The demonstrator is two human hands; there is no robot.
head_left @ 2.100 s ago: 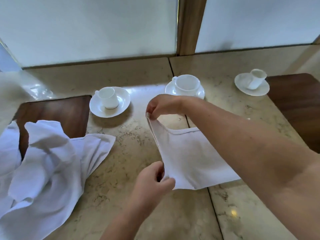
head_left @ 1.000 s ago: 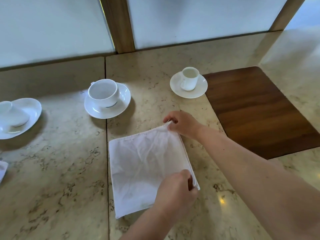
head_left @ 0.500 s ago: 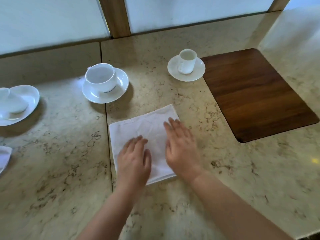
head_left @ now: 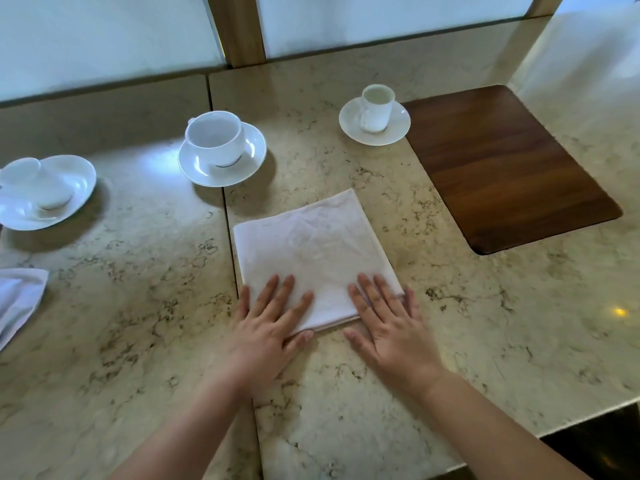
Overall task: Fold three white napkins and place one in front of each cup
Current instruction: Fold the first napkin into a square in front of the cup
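A folded white napkin (head_left: 311,251) lies flat on the marble counter, between the middle cup and the right cup and nearer to me. My left hand (head_left: 266,327) rests palm down on its near left corner, fingers spread. My right hand (head_left: 388,323) lies flat on its near right corner. Three white cups on saucers stand behind: a left cup (head_left: 41,185), a middle cup (head_left: 216,138) and a small right cup (head_left: 375,107). More white napkin cloth (head_left: 17,299) shows at the left edge.
A dark wooden board (head_left: 502,164) is set in the counter to the right of the small cup. A frosted glass wall with a wooden post (head_left: 239,29) runs along the back. The counter's near edge (head_left: 554,431) drops off at the lower right.
The napkin went from held up by two corners to folded flat on the counter. Both hands have slid back from its middle to its near edge.
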